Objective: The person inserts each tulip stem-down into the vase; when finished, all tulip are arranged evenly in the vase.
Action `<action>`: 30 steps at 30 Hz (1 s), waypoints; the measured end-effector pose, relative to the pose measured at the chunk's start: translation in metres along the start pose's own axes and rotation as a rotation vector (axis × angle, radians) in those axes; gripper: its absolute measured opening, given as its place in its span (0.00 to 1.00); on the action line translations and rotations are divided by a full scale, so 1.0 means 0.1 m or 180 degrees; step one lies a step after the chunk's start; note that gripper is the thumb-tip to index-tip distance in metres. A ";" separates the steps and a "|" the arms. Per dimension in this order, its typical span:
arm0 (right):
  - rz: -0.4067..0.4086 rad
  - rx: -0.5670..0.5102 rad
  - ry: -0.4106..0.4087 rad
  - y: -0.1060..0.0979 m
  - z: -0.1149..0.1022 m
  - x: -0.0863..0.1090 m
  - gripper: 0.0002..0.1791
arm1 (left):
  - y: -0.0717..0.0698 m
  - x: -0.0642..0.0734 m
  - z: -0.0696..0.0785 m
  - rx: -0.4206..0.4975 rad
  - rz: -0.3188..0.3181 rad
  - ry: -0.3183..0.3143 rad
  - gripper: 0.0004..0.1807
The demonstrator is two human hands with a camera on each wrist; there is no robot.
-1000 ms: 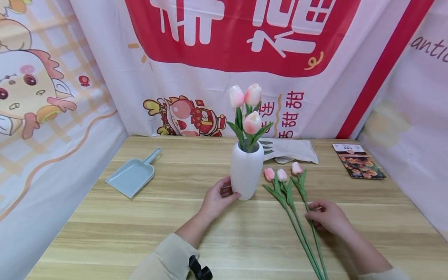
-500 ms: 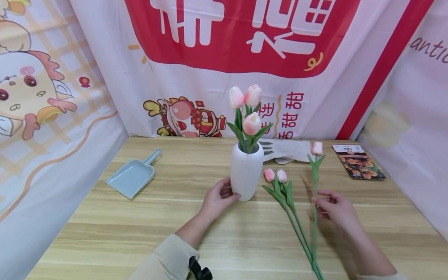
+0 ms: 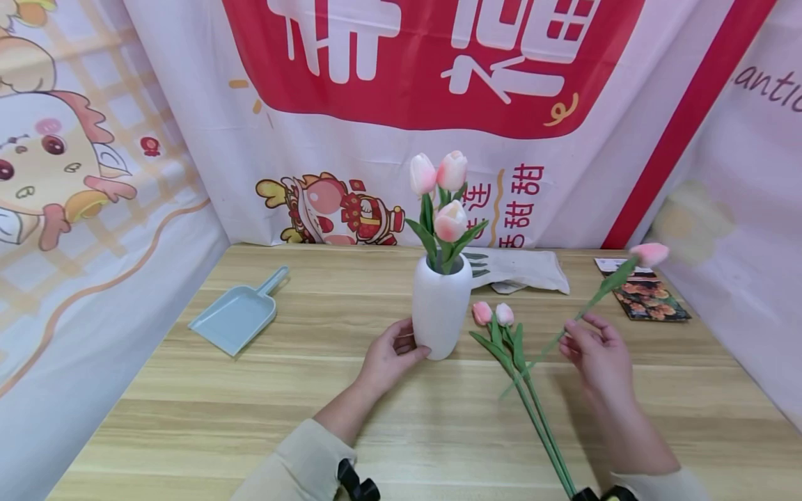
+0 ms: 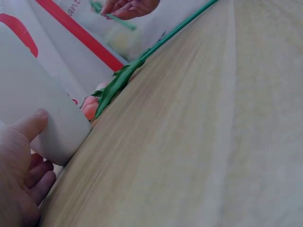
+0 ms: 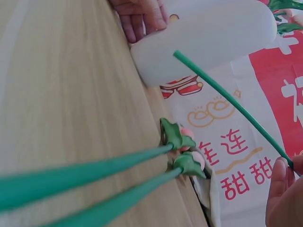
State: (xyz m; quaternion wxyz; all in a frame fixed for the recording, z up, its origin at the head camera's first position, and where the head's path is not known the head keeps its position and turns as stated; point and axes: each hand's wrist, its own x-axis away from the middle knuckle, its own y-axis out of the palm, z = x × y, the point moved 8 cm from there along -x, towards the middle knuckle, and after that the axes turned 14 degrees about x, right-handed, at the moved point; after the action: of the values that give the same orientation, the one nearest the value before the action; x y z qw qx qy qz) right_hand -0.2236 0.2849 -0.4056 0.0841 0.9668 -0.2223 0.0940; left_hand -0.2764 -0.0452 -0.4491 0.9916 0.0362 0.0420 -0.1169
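Note:
A white vase (image 3: 441,309) stands upright on the wooden table, with three pink-white tulips (image 3: 452,221) in its mouth. My left hand (image 3: 390,355) grips the vase low on its left side, thumb across the front in the left wrist view. My right hand (image 3: 598,355) pinches the green stem of a single pink tulip (image 3: 650,255) above the table. That tulip slants, bloom up to the right, and its bare stem end (image 5: 182,59) points toward the vase. Two more tulips (image 3: 503,314) lie side by side on the table between the vase and my right hand.
A light blue dustpan (image 3: 241,313) lies at the left of the table. Behind the vase is a folded pale cloth (image 3: 523,268) with printed leaves. A flower-printed packet (image 3: 651,296) lies at the back right. Printed curtains (image 3: 351,153) close off the back and sides.
My right hand has lifted one tulip off the table and turned it, so its bloom tilts right and its stem end swings left. My left hand stays on the vase.

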 end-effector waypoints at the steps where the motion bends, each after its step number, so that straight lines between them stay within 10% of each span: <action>1: 0.0051 -0.0087 0.0012 0.01 -0.02 0.00 0.15 | 0.00 0.00 0.00 0.0000 -0.0002 0.0004 0.34; 16: 0.0526 -0.1450 -0.0504 0.12 -0.41 0.08 0.21 | 0.00 -0.01 -0.01 -0.0006 0.0009 0.0017 0.33; 30: 0.0708 -0.1987 -0.0987 0.30 -0.93 0.25 0.22 | 0.00 -0.02 -0.01 -0.0026 0.0003 0.0020 0.32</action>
State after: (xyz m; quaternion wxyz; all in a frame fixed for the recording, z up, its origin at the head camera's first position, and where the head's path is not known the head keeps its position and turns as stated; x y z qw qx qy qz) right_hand -0.2280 0.2673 -0.3066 0.3297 0.8672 -0.3541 -0.1175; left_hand -0.2781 -0.0451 -0.4497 0.9917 0.0325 0.0456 -0.1161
